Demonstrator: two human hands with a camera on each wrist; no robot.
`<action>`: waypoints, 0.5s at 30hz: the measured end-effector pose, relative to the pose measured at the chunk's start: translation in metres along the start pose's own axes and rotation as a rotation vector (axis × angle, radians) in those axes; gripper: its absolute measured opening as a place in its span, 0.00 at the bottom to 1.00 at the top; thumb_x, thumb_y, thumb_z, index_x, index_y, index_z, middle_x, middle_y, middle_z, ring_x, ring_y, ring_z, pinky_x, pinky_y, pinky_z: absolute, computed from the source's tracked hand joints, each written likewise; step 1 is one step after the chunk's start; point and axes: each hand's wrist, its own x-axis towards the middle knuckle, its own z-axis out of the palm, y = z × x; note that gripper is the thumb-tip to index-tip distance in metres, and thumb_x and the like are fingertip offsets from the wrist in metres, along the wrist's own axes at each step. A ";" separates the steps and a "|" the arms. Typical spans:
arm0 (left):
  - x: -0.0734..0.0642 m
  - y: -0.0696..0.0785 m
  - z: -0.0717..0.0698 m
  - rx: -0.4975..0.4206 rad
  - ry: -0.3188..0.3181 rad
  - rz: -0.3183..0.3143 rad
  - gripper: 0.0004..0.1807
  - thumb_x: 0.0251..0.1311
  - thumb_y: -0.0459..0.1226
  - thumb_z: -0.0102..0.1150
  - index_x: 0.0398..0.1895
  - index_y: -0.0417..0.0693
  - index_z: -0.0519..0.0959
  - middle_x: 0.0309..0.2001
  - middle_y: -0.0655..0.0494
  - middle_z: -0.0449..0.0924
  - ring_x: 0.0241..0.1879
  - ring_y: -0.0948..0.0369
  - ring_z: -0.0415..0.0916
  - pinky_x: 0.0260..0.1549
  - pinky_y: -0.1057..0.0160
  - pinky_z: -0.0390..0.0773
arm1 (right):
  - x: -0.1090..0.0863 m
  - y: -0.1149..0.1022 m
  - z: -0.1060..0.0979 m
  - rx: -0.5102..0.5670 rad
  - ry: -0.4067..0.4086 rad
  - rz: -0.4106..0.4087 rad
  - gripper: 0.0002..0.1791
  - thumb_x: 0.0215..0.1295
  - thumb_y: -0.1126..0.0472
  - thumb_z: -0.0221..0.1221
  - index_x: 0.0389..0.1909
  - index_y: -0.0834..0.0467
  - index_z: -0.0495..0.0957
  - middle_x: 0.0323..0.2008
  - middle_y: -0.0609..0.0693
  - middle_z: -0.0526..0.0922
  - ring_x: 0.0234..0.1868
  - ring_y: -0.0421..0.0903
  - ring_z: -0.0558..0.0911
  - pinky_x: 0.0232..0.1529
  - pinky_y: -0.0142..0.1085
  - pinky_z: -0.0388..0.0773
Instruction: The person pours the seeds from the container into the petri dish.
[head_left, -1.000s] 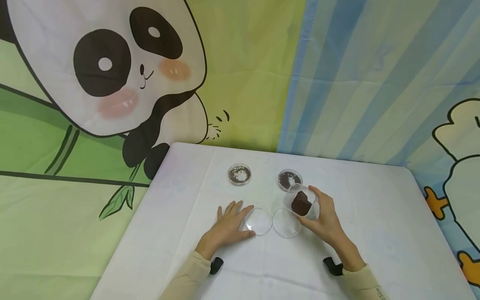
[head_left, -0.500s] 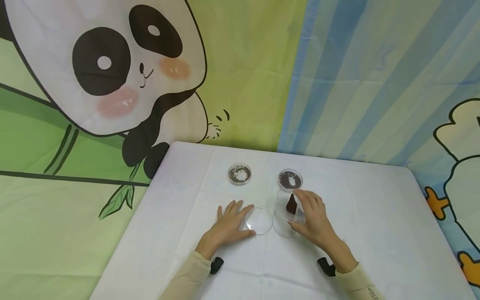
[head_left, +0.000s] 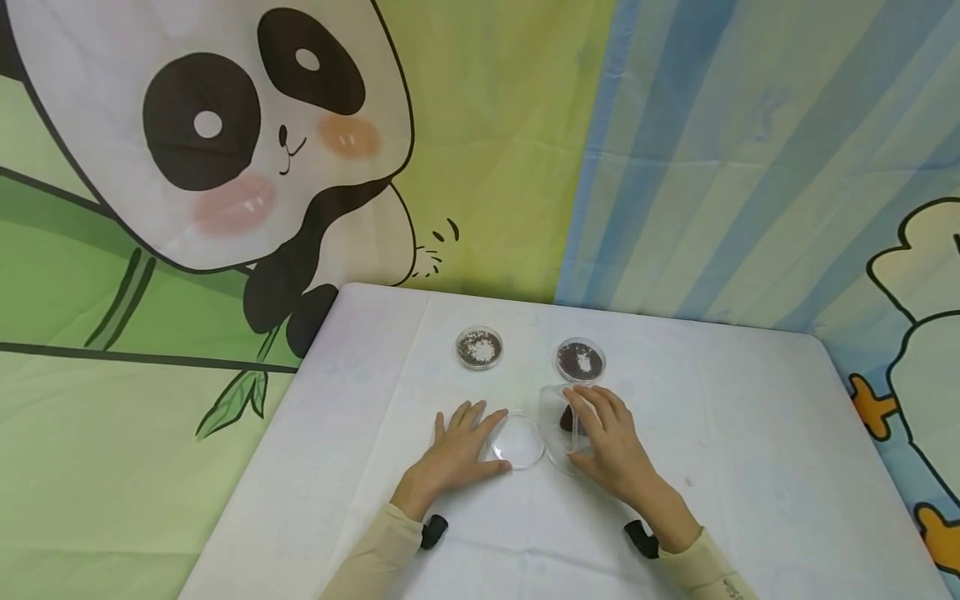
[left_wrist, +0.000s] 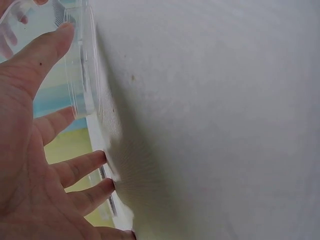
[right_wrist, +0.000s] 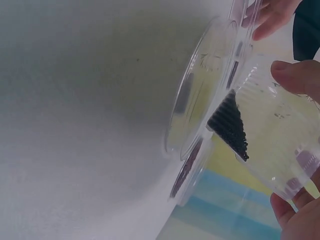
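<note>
My right hand (head_left: 611,446) holds a clear plastic cup (right_wrist: 272,115) between thumb and fingers, tipped sideways. Dark brown, soil-like granules (right_wrist: 232,127) are heaped in its lower corner. Beneath and beside the cup lies a clear petri dish (right_wrist: 192,62) with no granules showing in it; the cup overlaps it in the head view. My left hand (head_left: 453,454) rests on the table with fingers spread. Its thumb and index fingertip touch opposite sides of a second clear petri dish (head_left: 519,442), which stands right next to the first.
Behind the hands stand two petri dishes with dark granules and white bits on top, a left one (head_left: 478,348) and a right one (head_left: 579,360). A white cloth covers the table (head_left: 735,417). Printed fabric (head_left: 495,167) hangs along its back edge.
My right hand has moved left and turned the cup from facing up to lying over the right-hand clear dish. The left hand has stayed in place.
</note>
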 end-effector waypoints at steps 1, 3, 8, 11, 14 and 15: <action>0.000 0.000 0.000 0.001 -0.001 0.000 0.45 0.58 0.63 0.64 0.77 0.62 0.61 0.76 0.43 0.55 0.75 0.41 0.46 0.64 0.26 0.42 | 0.000 -0.001 0.001 -0.009 0.001 -0.005 0.61 0.28 0.62 0.83 0.71 0.61 0.65 0.64 0.61 0.69 0.64 0.65 0.65 0.56 0.62 0.67; 0.000 0.000 0.000 0.005 -0.003 -0.001 0.45 0.58 0.63 0.64 0.77 0.63 0.61 0.76 0.43 0.55 0.75 0.41 0.46 0.64 0.26 0.43 | 0.001 -0.002 0.001 -0.022 0.001 -0.012 0.61 0.28 0.62 0.83 0.71 0.61 0.65 0.64 0.61 0.70 0.64 0.65 0.66 0.56 0.62 0.67; 0.001 0.000 0.000 0.014 -0.001 0.002 0.45 0.57 0.63 0.64 0.77 0.63 0.61 0.75 0.43 0.55 0.75 0.41 0.47 0.64 0.26 0.43 | 0.004 -0.007 0.002 -0.059 -0.002 -0.025 0.59 0.29 0.62 0.81 0.71 0.59 0.66 0.64 0.61 0.70 0.64 0.65 0.66 0.57 0.62 0.68; 0.001 -0.001 0.001 0.019 -0.003 0.002 0.45 0.58 0.63 0.63 0.77 0.63 0.61 0.76 0.43 0.55 0.75 0.41 0.46 0.64 0.26 0.43 | 0.005 -0.009 0.002 -0.093 -0.004 -0.045 0.59 0.29 0.61 0.82 0.71 0.60 0.66 0.64 0.62 0.70 0.63 0.67 0.67 0.57 0.62 0.69; 0.000 -0.001 0.001 0.016 0.001 0.004 0.45 0.58 0.64 0.63 0.77 0.63 0.61 0.76 0.43 0.55 0.75 0.41 0.47 0.64 0.25 0.43 | 0.005 -0.011 0.002 -0.122 -0.004 -0.064 0.59 0.29 0.61 0.82 0.71 0.60 0.66 0.63 0.62 0.70 0.63 0.68 0.67 0.57 0.62 0.69; 0.000 -0.001 0.001 0.016 0.001 0.004 0.45 0.58 0.64 0.63 0.77 0.63 0.61 0.76 0.43 0.55 0.75 0.41 0.47 0.64 0.25 0.44 | 0.006 -0.012 0.002 -0.129 -0.003 -0.070 0.59 0.29 0.61 0.82 0.71 0.60 0.67 0.63 0.63 0.70 0.63 0.68 0.67 0.57 0.62 0.69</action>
